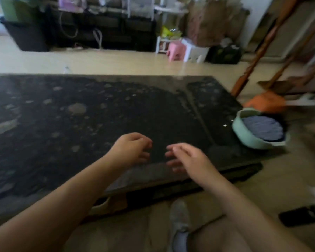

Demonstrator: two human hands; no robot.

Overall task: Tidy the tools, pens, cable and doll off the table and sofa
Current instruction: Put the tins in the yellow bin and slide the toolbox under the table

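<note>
From my remote seat I can read no text, label, brand, number or sign anywhere in this blurred view. The dark speckled tabletop (80, 115) carries only pale blotches, and the mint-green bowl (247, 137) at about three o'clock on it bears no print that I can make out. The brown paper bags (207, 20) at about one o'clock, far across the floor, are too smeared to show any lettering.

A mint-green basket (244, 137) is set at the right end of the dark speckled tabletop, a blue cloth (262, 130) bundled inside it. Beyond, on the pale floor, a pink stool (175, 50) is seen beside a white one (195, 51) — both blurred. A black remote (302, 214) is laid at the lower right.
</note>
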